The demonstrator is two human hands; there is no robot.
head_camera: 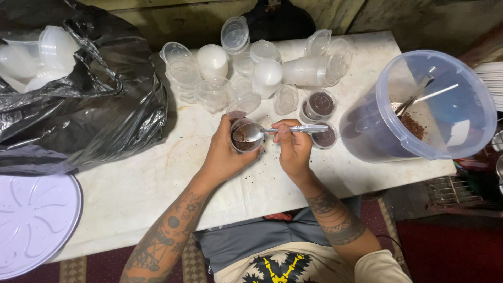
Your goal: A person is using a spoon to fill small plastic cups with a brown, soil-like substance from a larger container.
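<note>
Cupping a small, light, flimsy clear plastic cup [245, 137] by its sides, the left hand [222, 156] steadies it; the right hand [293, 149] pinches a stiff silver metal spoon [267, 131] by its handle.

Bright overhead light falls on the pale worktop [157, 173], leaving the room's edges dim. Glare streaks the black plastic bag [105, 105] and the clear bucket [435, 105]. Soft shadows lie beneath the forearms. Focus is sharp centrally; wide-angle distortion bends the frame margins.
</note>
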